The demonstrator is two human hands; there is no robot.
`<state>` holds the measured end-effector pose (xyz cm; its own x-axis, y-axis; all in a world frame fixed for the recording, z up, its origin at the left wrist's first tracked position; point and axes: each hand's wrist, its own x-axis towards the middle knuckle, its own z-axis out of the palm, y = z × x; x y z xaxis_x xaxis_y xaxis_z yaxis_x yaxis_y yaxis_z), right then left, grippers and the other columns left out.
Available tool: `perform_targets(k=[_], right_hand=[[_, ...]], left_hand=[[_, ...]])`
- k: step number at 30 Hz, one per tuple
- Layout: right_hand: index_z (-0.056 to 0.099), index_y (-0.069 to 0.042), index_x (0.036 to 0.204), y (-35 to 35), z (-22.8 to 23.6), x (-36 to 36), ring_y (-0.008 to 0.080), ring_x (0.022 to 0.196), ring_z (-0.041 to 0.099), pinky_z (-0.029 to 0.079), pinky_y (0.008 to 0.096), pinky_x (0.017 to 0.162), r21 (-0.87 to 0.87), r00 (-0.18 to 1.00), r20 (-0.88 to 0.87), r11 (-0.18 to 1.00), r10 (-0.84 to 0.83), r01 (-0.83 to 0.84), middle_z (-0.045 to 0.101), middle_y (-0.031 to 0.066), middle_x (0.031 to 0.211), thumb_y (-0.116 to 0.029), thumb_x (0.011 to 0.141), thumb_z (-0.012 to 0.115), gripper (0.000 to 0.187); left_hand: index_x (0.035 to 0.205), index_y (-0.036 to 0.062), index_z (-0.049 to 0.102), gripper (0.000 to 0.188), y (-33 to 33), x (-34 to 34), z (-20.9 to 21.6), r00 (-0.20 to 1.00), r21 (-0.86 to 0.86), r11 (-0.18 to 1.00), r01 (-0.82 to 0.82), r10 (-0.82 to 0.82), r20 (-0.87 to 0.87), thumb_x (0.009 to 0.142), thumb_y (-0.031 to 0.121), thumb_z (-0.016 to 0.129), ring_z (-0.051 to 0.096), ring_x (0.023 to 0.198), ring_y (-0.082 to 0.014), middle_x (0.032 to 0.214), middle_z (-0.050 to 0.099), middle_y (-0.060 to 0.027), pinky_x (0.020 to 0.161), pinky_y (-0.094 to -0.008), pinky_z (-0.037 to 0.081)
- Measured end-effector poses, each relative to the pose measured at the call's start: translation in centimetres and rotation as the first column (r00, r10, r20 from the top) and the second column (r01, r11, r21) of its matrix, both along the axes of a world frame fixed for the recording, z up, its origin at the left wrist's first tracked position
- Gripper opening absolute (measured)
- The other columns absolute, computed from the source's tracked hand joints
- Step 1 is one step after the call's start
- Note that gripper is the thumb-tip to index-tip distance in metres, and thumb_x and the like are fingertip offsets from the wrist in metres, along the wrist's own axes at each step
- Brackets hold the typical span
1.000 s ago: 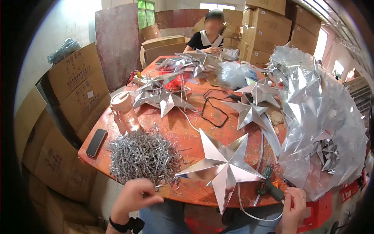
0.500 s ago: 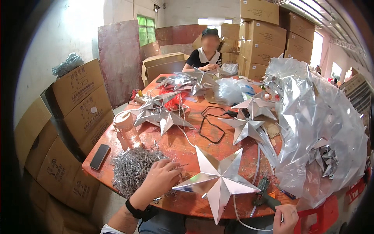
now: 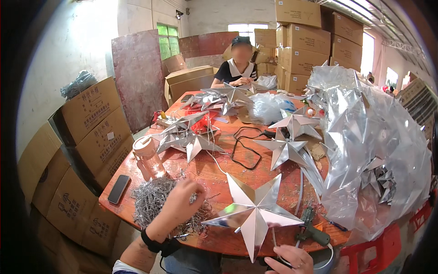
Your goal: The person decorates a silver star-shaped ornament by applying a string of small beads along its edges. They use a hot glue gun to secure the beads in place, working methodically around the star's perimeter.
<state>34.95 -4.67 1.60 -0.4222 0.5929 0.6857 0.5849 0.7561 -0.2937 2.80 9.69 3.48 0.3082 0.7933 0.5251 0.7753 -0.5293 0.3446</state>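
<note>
A large silver five-pointed star (image 3: 256,208) lies face up at the near side of the table. My left hand (image 3: 182,201) hovers over a pile of silver tinsel (image 3: 153,198), its fingers curled; whatever they may hold is hidden. Between that hand and the star is a short dark tinsel strand (image 3: 213,195). My right hand (image 3: 292,261) is beside the star's lowest point, fingers apart, near a thin white cord (image 3: 274,237). Right of the star, a dark green glue gun (image 3: 315,233) lies at the table edge, apart from both hands.
A lidded drink bottle (image 3: 148,155) and a phone (image 3: 119,189) stand and lie left. More silver stars (image 3: 194,146) and a black cable (image 3: 235,150) occupy the middle. A bulging clear plastic bag (image 3: 356,182) holds stars at right. Across the table (image 3: 182,176) a person (image 3: 236,68) sits working.
My left hand has lifted from the dark strand, curling its fingers. My right hand has moved left from beside the glue gun's handle to the star's lowest point.
</note>
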Motion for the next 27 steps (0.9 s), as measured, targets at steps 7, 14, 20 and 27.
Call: perform_targets(k=[7, 14, 20, 27], right_hand=[[0.062, -0.008, 0.12, 2.3, -0.5, -2.7, 0.0348, 0.115, 0.053, 0.045, 0.0438, 0.094, 0.016, 0.994, 0.107, 1.0, 0.005, -0.007, 0.052, 0.0159, 0.128, -0.021, 0.079, 0.073, 0.044], [0.062, -0.006, 0.109, 2.8, -1.1, -4.9, 0.0304, 0.11, 0.055, 0.046, 0.0431, 0.092, 0.036, 0.984, 0.165, 0.996, 0.071, -0.078, 0.056, 0.0144, 0.119, -0.02, 0.076, 0.072, 0.037], [0.064, -0.005, 0.107, 2.3, 1.4, -4.9, 0.0316, 0.105, 0.058, 0.047, 0.0424, 0.089, -0.002, 0.989, 0.039, 0.99, 0.142, -0.142, 0.061, 0.0134, 0.113, -0.02, 0.075, 0.073, 0.036], [0.063, -0.001, 0.112, 3.3, 7.3, -5.2, 0.0218, 0.093, 0.063, 0.049, 0.0313, 0.079, -0.086, 0.892, -0.422, 0.972, 0.165, -0.22, 0.065, 0.0107, 0.106, -0.02, 0.092, 0.065, 0.028]], left_hand=[[0.094, 0.002, 0.055, 0.008, 2.0, -2.2, 7.4, 0.789, -0.051, 0.998, 0.043, -0.002, 0.615, 0.096, 0.009, 0.055, 0.043, 0.073, -0.0015, 0.082, 0.048, 0.0053, 0.063, -0.0178, 0.036], [0.101, 0.0042, 0.054, 0.009, 3.0, -3.2, 14.9, 0.728, 0.198, 0.974, 0.106, -0.212, 0.652, 0.099, 0.013, 0.052, 0.043, 0.068, -0.0026, 0.08, 0.049, 0.0045, 0.062, -0.0172, 0.036], [0.105, 0.0063, 0.054, 0.01, 0.0, 0.2, 18.1, 0.538, 0.303, 0.925, 0.231, -0.38, 0.752, 0.1, 0.014, 0.049, 0.046, 0.069, -0.0041, 0.086, 0.053, 0.0013, 0.064, -0.0178, 0.039], [0.108, 0.0039, 0.049, 0.015, -4.8, 5.3, 16.9, 0.591, 0.22, 0.857, 0.465, -0.486, 0.644, 0.095, 0.007, 0.056, 0.054, 0.07, -0.0043, 0.088, 0.058, -0.002, 0.059, -0.0188, 0.045]])
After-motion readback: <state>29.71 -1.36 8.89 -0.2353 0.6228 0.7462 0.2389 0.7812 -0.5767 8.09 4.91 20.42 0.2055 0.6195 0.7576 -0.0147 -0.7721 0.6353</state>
